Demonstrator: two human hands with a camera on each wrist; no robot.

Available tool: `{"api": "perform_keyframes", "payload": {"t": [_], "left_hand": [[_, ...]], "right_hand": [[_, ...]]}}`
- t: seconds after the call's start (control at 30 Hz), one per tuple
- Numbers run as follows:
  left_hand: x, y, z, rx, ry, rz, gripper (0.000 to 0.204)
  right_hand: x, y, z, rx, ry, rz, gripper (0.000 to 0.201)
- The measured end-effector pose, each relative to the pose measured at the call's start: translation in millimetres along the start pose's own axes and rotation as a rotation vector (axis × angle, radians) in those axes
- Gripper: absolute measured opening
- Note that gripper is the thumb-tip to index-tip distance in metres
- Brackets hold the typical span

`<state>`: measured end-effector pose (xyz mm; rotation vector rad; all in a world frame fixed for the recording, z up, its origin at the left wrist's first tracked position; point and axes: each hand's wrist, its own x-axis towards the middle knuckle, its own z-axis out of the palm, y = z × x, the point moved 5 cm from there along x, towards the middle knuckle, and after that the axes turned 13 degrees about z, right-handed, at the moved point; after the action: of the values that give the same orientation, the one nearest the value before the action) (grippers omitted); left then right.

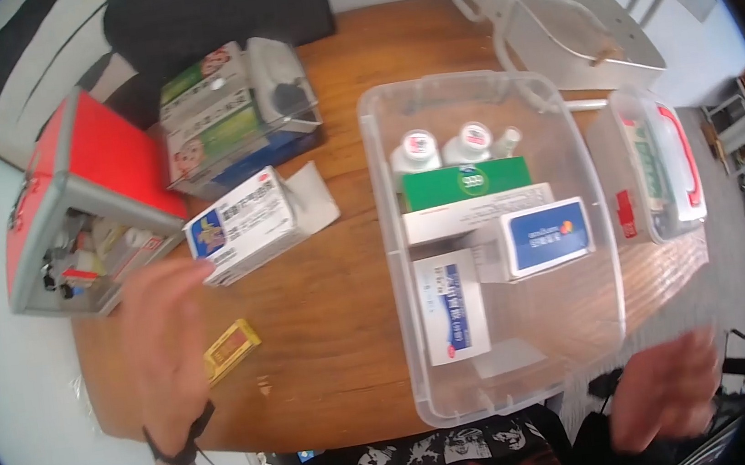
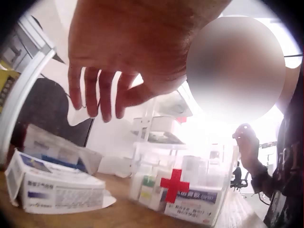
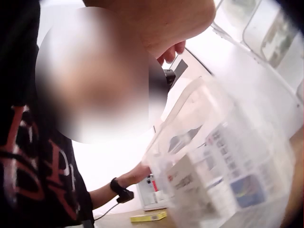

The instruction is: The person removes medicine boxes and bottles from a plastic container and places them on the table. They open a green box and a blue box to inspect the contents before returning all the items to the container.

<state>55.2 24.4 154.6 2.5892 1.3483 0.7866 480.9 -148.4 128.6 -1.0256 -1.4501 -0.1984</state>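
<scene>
My left hand (image 1: 163,348) is raised over the left of the table, fingers relaxed and holding nothing. Its fingertips overlap the near corner of a white medicine box (image 1: 247,224) whose end flap stands out. Beside the hand lies a small yellow box (image 1: 231,348). In the left wrist view the fingers (image 2: 107,95) hang down, apart from the box (image 2: 57,185). My right hand (image 1: 666,392), blurred, is off the table's near right, loosely bent with nothing in it. Closest to it stands a clear plastic bin (image 1: 406,320) of medicine boxes and white-capped bottles (image 1: 419,146).
A red case with a clear front (image 1: 121,160) stands at the left. Behind the white box is a clear container (image 1: 288,136) with green boxes. A lidded first-aid box (image 1: 691,205) sits right of the bin, and a pale metal rack (image 1: 590,42) is at the back right.
</scene>
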Motion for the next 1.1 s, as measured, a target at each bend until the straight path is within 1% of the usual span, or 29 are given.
{"api": "perform_keyframes", "payload": {"t": [0.03,0.07,0.1,0.13,0.17,0.23,0.27,0.37,0.4,0.47,0.5,0.57,0.6,0.63,0.67,0.7,0.77,0.8,0.9,0.93,0.97,1.0,1.03,1.07,1.1], "left_hand": [[-2,-5,12,0.029,-0.072,-0.019,0.038],[-3,-9,27,0.056,-0.146,-0.042,0.047],[-9,-13,41,0.105,-0.176,-0.052,0.057],[-16,-18,53,0.152,-0.205,-0.060,0.068],[-23,-24,63,0.156,-0.233,-0.071,0.072],[-30,-30,78,0.141,-0.286,-0.074,0.080],[-29,-31,78,0.170,-0.309,-0.069,0.081],[-16,-48,69,0.166,-0.217,-0.101,0.088],[-12,-56,68,0.179,-0.224,-0.067,0.092],[-3,-72,67,0.206,-0.230,-0.009,0.098],[0,-77,70,0.167,-0.227,-0.023,0.101],[10,-86,78,0.084,-0.228,-0.043,0.106],[16,-86,81,0.137,-0.215,0.020,0.107],[21,-85,85,0.187,-0.203,0.082,0.108],[23,-82,89,0.234,-0.193,0.141,0.109],[26,-81,90,0.175,-0.228,0.058,0.110],[35,-72,81,0.065,-0.289,-0.102,0.112],[35,-65,75,0.035,-0.272,-0.082,0.112],[17,-41,59,-0.035,-0.240,-0.025,0.113],[10,-33,53,-0.041,-0.230,-0.009,0.113],[4,-24,47,-0.047,-0.218,0.006,0.112],[-2,-14,40,-0.094,-0.213,-0.034,0.110],[-10,-6,34,-0.105,-0.204,-0.010,0.108],[-18,2,30,-0.116,-0.195,0.015,0.107],[-25,9,25,-0.129,-0.190,0.043,0.106]], "right_hand": [[-22,-10,6,0.144,0.040,-0.087,0.016],[-4,-27,53,0.294,0.137,-0.235,0.030],[-24,-29,56,0.307,0.044,-0.308,0.025],[-45,-25,54,0.260,-0.066,-0.289,0.019],[-59,-23,54,0.210,-0.178,-0.273,0.017],[-45,-36,74,0.028,-0.293,0.061,0.016],[-45,-35,76,-0.009,-0.309,0.181,0.018],[-47,-36,80,-0.011,-0.167,0.138,0.009],[-48,-39,80,-0.013,-0.151,0.156,0.012],[-58,-47,76,0.042,-0.136,0.139,0.013],[-64,-49,75,0.069,-0.128,0.130,0.014],[-76,-54,81,0.299,-0.188,0.030,0.012],[-78,-59,84,0.407,-0.216,-0.016,0.011],[-68,-65,91,0.546,-0.487,0.022,0.014],[-71,-70,100,0.623,-0.588,0.018,0.028],[-77,-77,109,0.702,-0.692,0.014,0.046],[-83,-84,121,0.695,-0.777,0.138,0.025],[-86,-85,127,0.690,-0.814,0.202,0.020],[-101,-78,142,0.632,-0.817,0.372,0.025],[-96,-74,145,0.665,-0.829,0.413,0.039],[-98,-71,149,0.627,-0.836,0.502,0.041],[-101,-69,153,0.589,-0.847,0.592,0.043],[-104,-67,155,0.550,-0.860,0.682,0.045],[-105,-66,158,0.546,-0.955,0.777,0.056],[-98,-66,161,0.530,-0.907,0.676,0.062]]}}
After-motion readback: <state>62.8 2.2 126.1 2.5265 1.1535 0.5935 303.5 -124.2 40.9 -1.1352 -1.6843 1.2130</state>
